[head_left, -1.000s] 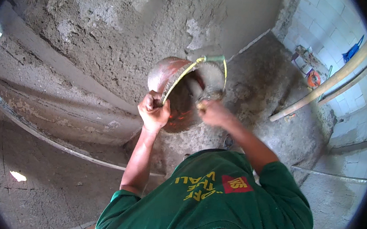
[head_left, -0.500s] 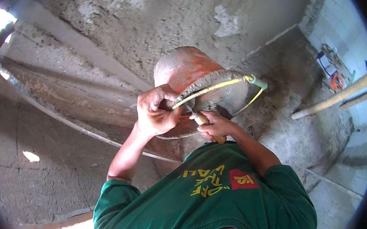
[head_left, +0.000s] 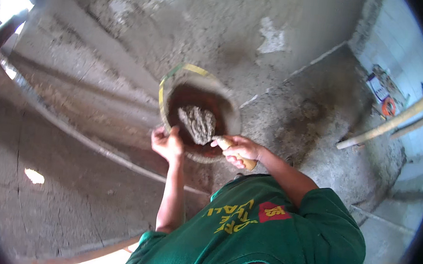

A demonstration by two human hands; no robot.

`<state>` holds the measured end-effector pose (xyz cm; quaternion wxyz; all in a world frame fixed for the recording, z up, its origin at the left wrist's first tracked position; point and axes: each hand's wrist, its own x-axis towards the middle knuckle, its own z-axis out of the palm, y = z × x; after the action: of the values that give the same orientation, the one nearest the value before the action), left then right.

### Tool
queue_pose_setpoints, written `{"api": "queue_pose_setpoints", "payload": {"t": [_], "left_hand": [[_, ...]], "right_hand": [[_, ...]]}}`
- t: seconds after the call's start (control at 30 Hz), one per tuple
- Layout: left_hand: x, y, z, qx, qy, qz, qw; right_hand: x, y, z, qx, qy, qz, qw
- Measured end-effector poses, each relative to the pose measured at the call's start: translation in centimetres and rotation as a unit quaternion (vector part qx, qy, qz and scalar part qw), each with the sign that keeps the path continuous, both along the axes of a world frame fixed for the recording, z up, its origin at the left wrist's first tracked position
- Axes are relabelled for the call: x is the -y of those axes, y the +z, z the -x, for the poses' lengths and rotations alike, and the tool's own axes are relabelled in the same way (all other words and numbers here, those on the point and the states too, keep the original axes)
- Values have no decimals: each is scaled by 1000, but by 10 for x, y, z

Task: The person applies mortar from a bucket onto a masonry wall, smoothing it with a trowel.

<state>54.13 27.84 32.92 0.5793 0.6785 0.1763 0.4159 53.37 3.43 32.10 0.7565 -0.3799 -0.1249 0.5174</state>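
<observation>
My left hand point(head_left: 168, 144) holds the near left rim of a mortar-crusted bucket point(head_left: 232, 101), its thumb at the inner edge. The bucket's mouth faces up toward me, showing a reddish-brown inside. Its yellow carrying handle point(head_left: 162, 97) lies along the far left rim. My right hand point(head_left: 241, 152) is closed around the wooden handle of a trowel point(head_left: 226, 144) at the near right rim. Grey, lumpy mortar point(head_left: 197, 123) sits over the bucket's mouth at the trowel's front end, hiding the blade.
Rough cement-covered surfaces surround the bucket. Wooden poles point(head_left: 388, 120) slant in at the right, near a pale block wall point(head_left: 398, 42). An orange coil point(head_left: 388, 106) and a printed bag point(head_left: 378, 88) lie by that wall. A dark pipe point(head_left: 1, 38) stands at far left.
The bucket has swung from tipped on its side to mouth up, and its handle has dropped to the far left rim. Mortar now shows at the trowel. My left hand has lowered slightly.
</observation>
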Motion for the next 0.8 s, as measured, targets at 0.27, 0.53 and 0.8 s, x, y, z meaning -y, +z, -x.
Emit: {"api": "queue_pose_setpoints", "payload": {"t": [0.27, 0.53, 0.8], "left_hand": [[-50, -118, 37, -263, 100, -89, 955], [-71, -144, 72, -387, 144, -126, 902], [-71, -75, 86, -439, 234, -194, 845]], "right_hand": [[37, -53, 1, -99, -238, -22, 966], [75, -50, -119, -132, -604, -10, 786], [27, -78, -425, -5, -956, 200, 216]]}}
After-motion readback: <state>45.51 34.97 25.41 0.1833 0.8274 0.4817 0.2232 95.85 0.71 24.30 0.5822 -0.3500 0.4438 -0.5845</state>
